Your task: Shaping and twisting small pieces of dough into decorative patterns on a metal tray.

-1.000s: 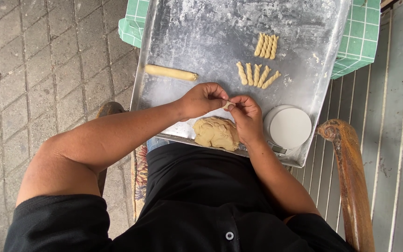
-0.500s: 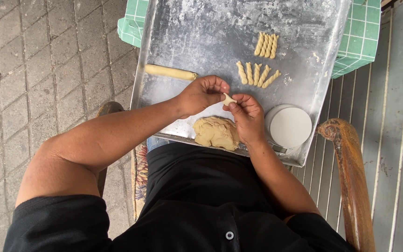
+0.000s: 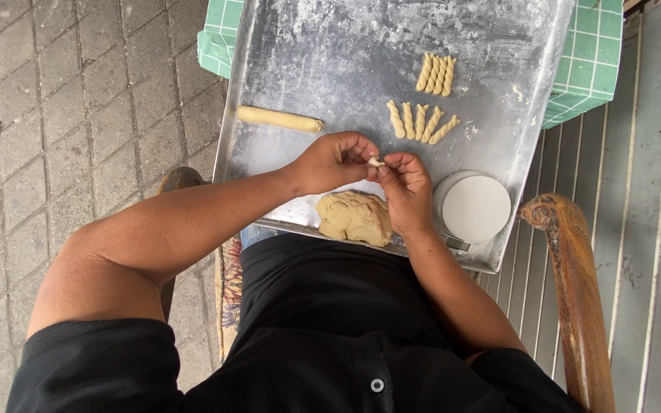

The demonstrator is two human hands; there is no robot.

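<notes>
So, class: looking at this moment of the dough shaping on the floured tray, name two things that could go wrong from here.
1. The small pale dough piece is pinched only between the fingertips of the left hand and the right hand, above the floured metal tray; it might tear or drop.
2. The round white lidded container and the beige dough lump sit at the tray's near edge, close to the wrists; a nudge could push them off.

Grey paving-stone floor [image 3: 63, 115]; pale slatted wall [image 3: 652, 229]; worn wooden chair arm [image 3: 575, 298]; daylight
</notes>
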